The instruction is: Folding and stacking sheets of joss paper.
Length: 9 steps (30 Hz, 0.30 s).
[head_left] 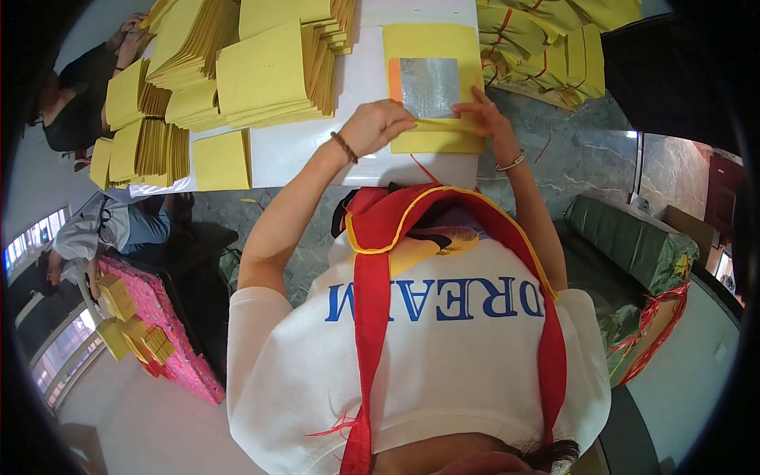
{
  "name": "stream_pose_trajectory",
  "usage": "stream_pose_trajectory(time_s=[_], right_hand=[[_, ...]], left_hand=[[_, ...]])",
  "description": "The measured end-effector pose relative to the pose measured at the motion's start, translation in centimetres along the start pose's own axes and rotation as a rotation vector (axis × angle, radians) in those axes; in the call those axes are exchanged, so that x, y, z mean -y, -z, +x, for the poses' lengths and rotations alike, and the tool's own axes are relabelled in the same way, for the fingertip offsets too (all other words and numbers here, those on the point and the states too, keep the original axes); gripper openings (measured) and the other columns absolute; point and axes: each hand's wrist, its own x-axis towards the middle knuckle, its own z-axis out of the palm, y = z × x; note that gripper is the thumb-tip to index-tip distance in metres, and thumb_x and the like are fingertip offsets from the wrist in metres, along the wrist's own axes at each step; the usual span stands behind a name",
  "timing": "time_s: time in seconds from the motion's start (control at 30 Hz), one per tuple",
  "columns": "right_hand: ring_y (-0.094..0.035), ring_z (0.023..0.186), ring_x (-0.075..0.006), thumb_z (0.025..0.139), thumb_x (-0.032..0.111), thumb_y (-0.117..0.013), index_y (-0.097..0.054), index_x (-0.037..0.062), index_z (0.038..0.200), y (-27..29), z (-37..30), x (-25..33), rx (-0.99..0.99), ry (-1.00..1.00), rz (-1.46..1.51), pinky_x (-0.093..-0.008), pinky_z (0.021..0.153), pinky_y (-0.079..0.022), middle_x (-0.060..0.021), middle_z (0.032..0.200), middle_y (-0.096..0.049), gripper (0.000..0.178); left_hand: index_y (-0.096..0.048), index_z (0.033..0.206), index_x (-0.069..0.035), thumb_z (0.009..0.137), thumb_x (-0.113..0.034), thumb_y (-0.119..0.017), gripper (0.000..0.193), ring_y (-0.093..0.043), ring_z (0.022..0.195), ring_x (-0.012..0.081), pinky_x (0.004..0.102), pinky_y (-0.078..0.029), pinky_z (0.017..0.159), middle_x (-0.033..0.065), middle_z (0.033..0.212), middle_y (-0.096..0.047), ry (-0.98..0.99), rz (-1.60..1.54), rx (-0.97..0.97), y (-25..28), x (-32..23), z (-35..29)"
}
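Note:
On the white table before me lies a yellow paper sheet [431,39] with a silver foil square [430,87] on it. An orange strip [395,79] shows along the foil's left edge. The sheet's near part is turned up in a band below the foil. My left hand [376,128] is closed in a pinch at the left end of this band. At the right end, my right hand [491,123] grips the band, its index finger raised along the sheet's right edge. More yellow paper shows under the band, on the near side.
Stacks of folded yellow paper [265,75] stand on the table [356,71] to the left. Tied yellow bundles [546,55] lie at the far right. Green wrapped bales [633,237] sit on the right. Two other people are at the left, one near a pink-covered table [170,332].

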Motion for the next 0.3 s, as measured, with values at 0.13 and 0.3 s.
stream_pose_trajectory(time_s=[0.13, 0.3], right_hand=[[-0.026, 0.132, -0.0227, 0.093, 0.050, -0.018, -0.061, 0.0032, 0.108, -0.2, 0.1, -0.9, -0.087, -0.051, 0.382, -0.0366, 0.106, -0.019, -0.0093, 0.117, -0.057, 0.065], [-0.021, 0.134, -0.0201, 0.088, 0.063, -0.015, -0.047, 0.0014, 0.125, 0.1, 0.2, -2.8, 0.006, -0.061, 0.364, -0.0364, 0.109, -0.014, -0.0127, 0.127, -0.049, 0.078]], left_hand=[[-0.065, 0.086, -0.001, 0.083, -0.019, -0.062, 0.019, -0.059, 0.069, 0.0154, 0.0270, -0.046, 0.065, 0.0072, 0.076, -0.065, 0.336, -0.397, 0.130, 0.5, 1.5, 0.9], [-0.066, 0.087, -0.002, 0.083, -0.018, -0.063, 0.016, -0.055, 0.072, 0.0084, 0.0239, -0.045, 0.067, 0.0039, 0.077, -0.064, 0.460, -0.556, 0.208, 0.9, 2.2, 1.7]])
